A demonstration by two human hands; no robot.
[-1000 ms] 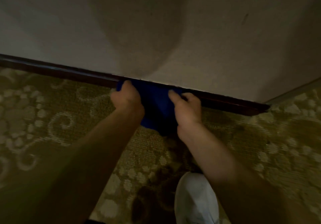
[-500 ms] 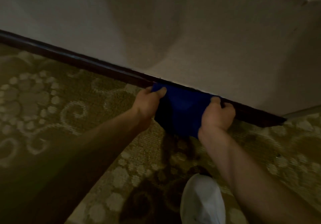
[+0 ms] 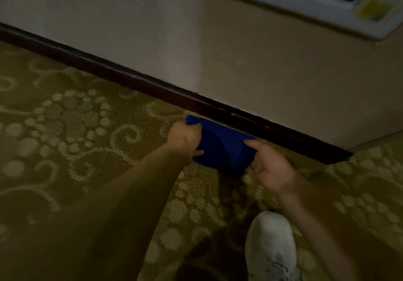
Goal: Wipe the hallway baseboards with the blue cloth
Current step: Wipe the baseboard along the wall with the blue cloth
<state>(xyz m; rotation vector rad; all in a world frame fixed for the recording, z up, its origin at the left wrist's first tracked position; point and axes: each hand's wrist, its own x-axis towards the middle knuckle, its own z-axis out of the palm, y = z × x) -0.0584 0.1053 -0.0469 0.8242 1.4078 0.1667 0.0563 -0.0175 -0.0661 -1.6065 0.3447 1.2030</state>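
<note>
Your left hand (image 3: 184,138) gripped the blue cloth (image 3: 224,147) at its left edge; your right hand (image 3: 270,167) pinched its right edge, index finger extended. The cloth hung between them, just beside the dark baseboard (image 3: 130,78), above the patterned carpet (image 3: 65,128).

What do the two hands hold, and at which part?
A folded blue cloth: left hand grips its left edge, right hand pinches its right edge.

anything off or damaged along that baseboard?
One pale scuff or chip on the top edge of the dark baseboard, just above the blue cloth. The frame is too dim and blurred to tell which. Nothing else stands out.
</note>
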